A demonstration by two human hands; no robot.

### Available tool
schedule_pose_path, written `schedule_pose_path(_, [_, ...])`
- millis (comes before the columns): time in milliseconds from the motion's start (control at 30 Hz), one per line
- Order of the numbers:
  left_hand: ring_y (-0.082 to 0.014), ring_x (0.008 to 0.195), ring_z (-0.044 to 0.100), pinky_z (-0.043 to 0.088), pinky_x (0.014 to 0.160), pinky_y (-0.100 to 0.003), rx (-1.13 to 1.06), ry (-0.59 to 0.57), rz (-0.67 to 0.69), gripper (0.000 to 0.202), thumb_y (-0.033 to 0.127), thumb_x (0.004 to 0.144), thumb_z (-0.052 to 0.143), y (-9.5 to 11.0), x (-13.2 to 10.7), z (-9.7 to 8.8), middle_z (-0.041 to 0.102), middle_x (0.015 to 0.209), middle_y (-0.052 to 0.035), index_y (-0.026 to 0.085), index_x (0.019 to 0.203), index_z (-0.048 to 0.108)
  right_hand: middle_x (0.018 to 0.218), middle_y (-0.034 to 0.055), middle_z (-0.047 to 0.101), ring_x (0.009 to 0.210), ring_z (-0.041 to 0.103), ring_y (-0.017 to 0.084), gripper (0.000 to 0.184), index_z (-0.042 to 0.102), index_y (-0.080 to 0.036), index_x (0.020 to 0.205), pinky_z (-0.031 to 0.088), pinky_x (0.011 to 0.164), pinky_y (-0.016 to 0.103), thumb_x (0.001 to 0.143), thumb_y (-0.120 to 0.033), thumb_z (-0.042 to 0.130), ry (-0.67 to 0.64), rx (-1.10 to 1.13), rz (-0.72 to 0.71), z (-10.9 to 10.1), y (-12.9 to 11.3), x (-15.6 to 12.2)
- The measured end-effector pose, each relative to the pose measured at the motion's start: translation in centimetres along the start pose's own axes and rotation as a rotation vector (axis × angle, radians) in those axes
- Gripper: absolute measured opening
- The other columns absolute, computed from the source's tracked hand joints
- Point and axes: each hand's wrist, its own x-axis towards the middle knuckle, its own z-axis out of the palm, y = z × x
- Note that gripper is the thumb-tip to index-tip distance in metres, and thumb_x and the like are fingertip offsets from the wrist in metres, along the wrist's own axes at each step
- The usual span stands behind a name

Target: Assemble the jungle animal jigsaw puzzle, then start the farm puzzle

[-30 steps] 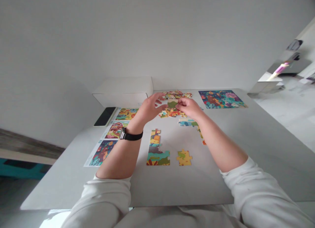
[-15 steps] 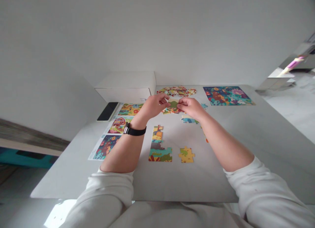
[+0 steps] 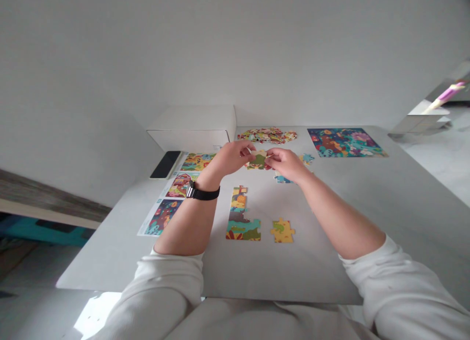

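A green and cream puzzle piece [image 3: 259, 159] is pinched between my left hand [image 3: 232, 157] and my right hand [image 3: 287, 163], held above the grey table [image 3: 385, 203]. Both hands have fingers closed on its edges. My left wrist wears a black watch [image 3: 200, 192]. Below the hands lies a joined L-shaped group of pieces [image 3: 241, 217] and a single yellow piece [image 3: 282, 230]. A pile of loose pieces [image 3: 267, 134] sits beyond the hands. Small blue pieces [image 3: 306, 158] lie partly behind my right hand.
A finished puzzle [image 3: 343, 142] lies at the far right. A reference sheet with pictures [image 3: 176, 191] runs along the left, beside a black phone [image 3: 166, 164]. A white box [image 3: 194, 127] stands against the wall. A white shelf [image 3: 426, 116] stands at the right.
My left hand, open over the pile one second ago, has closed on the piece. Both hands have lifted it off the loose pieces and hold it together.
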Motion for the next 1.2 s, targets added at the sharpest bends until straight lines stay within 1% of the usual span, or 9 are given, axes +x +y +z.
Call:
schedule_pose_path(100, [-0.0166, 0.075, 0.069, 0.049, 0.071, -0.028, 0.008, -0.024, -0.008, 0.017, 0.031, 0.092, 0.068, -1.1, -0.1, -0.6, 0.078, 0.085, -0.0025, 0.022, 0.105, 0.075, 0.102, 0.0064, 0.081, 0.089, 0.077, 0.021, 0.037, 0.067, -0.025, 0.131, 0.060, 0.082, 0.036, 0.094, -0.030, 0.070, 0.051, -0.081, -0.069, 0.5, -0.3, -0.4])
schedule_pose_path(167, [-0.0163, 0.075, 0.069, 0.049, 0.071, -0.027, 0.008, -0.053, -0.025, 0.019, 0.033, 0.092, 0.067, -2.3, -0.1, -1.0, 0.079, 0.085, -0.0028, 0.022, 0.105, 0.075, 0.113, 0.0076, 0.079, 0.090, 0.076, 0.020, 0.046, 0.063, -0.026, 0.138, 0.061, 0.085, 0.036, 0.092, -0.027, 0.072, 0.063, -0.149, -0.136, 0.7, -0.6, -0.7])
schedule_pose_path(333, [-0.0165, 0.074, 0.070, 0.047, 0.067, -0.026, 0.037, -0.182, -0.110, 0.023, 0.037, 0.088, 0.069, -5.7, -0.1, -2.1, 0.079, 0.084, -0.0029, 0.021, 0.102, 0.076, 0.125, 0.0097, 0.076, 0.093, 0.074, 0.019, 0.038, 0.070, -0.024, 0.130, 0.060, 0.090, 0.036, 0.093, -0.017, 0.066, 0.023, -0.266, -0.240, 1.1, -1.2, -1.3])
schedule_pose_path(467, [-0.0166, 0.073, 0.070, 0.046, 0.065, -0.025, 0.091, -0.290, -0.212, 0.023, 0.038, 0.084, 0.069, -7.4, -0.1, -1.8, 0.078, 0.081, -0.0023, 0.021, 0.098, 0.075, 0.119, 0.0071, 0.079, 0.099, 0.073, 0.018, 0.040, 0.076, -0.024, 0.125, 0.057, 0.092, 0.033, 0.093, -0.008, 0.057, -0.153, -0.362, -0.239, 1.6, -1.4, -1.8])
schedule_pose_path(633, [-0.0178, 0.075, 0.070, 0.047, 0.067, -0.026, 0.108, -0.477, -0.288, 0.025, 0.040, 0.080, 0.071, -8.1, -0.2, -0.6, 0.078, 0.081, -0.0023, 0.022, 0.096, 0.075, 0.119, 0.0058, 0.081, 0.102, 0.074, 0.020, 0.045, 0.077, -0.026, 0.131, 0.053, 0.094, 0.031, 0.094, -0.009, 0.058, -0.449, -0.548, -0.199, 2.8, -1.4, -2.6])
schedule_pose_path(733, [-0.0183, 0.077, 0.070, 0.046, 0.067, -0.027, 0.133, -0.543, -0.304, 0.026, 0.041, 0.078, 0.070, -8.5, -0.1, -0.1, 0.079, 0.084, -0.0026, 0.023, 0.096, 0.075, 0.126, 0.0075, 0.079, 0.110, 0.073, 0.022, 0.046, 0.077, -0.026, 0.134, 0.051, 0.098, 0.031, 0.095, -0.010, 0.058, -0.536, -0.630, -0.221, 3.6, -1.2, -2.9])
schedule_pose_path(867, [-0.0183, 0.078, 0.071, 0.045, 0.066, -0.026, 0.166, -0.586, -0.306, 0.026, 0.042, 0.078, 0.069, -9.3, 0.0, 0.5, 0.080, 0.086, -0.0021, 0.024, 0.095, 0.075, 0.131, 0.0090, 0.076, 0.114, 0.071, 0.023, 0.046, 0.077, -0.027, 0.136, 0.050, 0.098, 0.031, 0.098, -0.012, 0.056, -0.589, -0.676, -0.218, 4.2, -1.1, -3.1])
schedule_pose_path(1000, [-0.0186, 0.079, 0.071, 0.045, 0.066, -0.027, 0.172, -0.598, -0.304, 0.028, 0.043, 0.078, 0.069, -9.8, 0.2, 1.0, 0.080, 0.087, -0.0023, 0.024, 0.097, 0.076, 0.125, 0.0089, 0.076, 0.106, 0.071, 0.022, 0.047, 0.077, -0.030, 0.137, 0.050, 0.093, 0.030, 0.098, -0.013, 0.056, -0.608, -0.715, -0.196, 4.4, -1.3, -3.3])
schedule_pose_path(1200, [-0.0189, 0.077, 0.069, 0.046, 0.067, -0.029, 0.206, -0.618, -0.285, 0.024, 0.041, 0.077, 0.069, -9.2, 0.2, 1.3, 0.079, 0.087, -0.0038, 0.022, 0.090, 0.077, 0.124, 0.0093, 0.075, 0.100, 0.071, 0.022, 0.045, 0.077, -0.034, 0.136, 0.050, 0.090, 0.030, 0.098, -0.016, 0.059, -0.612, -0.733, -0.189, 4.7, -1.1, -3.4])
